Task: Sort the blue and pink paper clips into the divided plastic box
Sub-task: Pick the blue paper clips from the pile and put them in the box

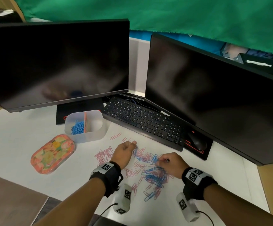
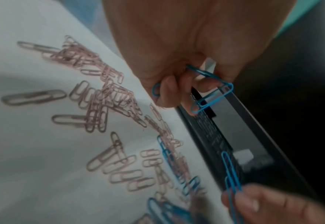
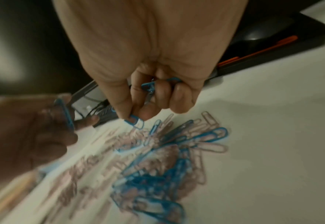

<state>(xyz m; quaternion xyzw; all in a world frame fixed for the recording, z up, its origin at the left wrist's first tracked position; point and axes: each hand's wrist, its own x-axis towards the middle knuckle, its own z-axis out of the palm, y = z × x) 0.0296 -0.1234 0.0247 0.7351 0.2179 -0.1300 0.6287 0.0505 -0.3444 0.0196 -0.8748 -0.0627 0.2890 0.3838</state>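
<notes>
Both hands hover palm-down over the desk (image 1: pixel 34 141): left hand (image 1: pixel 124 151) and right hand (image 1: pixel 170 162) each curl fingers (image 2: pixel 167 92) around blue paper clips (image 2: pixel 211 97).

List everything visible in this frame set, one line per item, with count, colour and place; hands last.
divided plastic box: one, translucent, behind the clips; blue clips in its left compartment.
loose paper clips: many, pink and blue, scattered on the desk.
lid: one, floral, left of the clips.
desk: one, white.
monitors: two, black, at the back.
keyboard: one, black.
mouse: one, black.
left hand: holds blue clips.
right hand: holds blue clips.
</notes>
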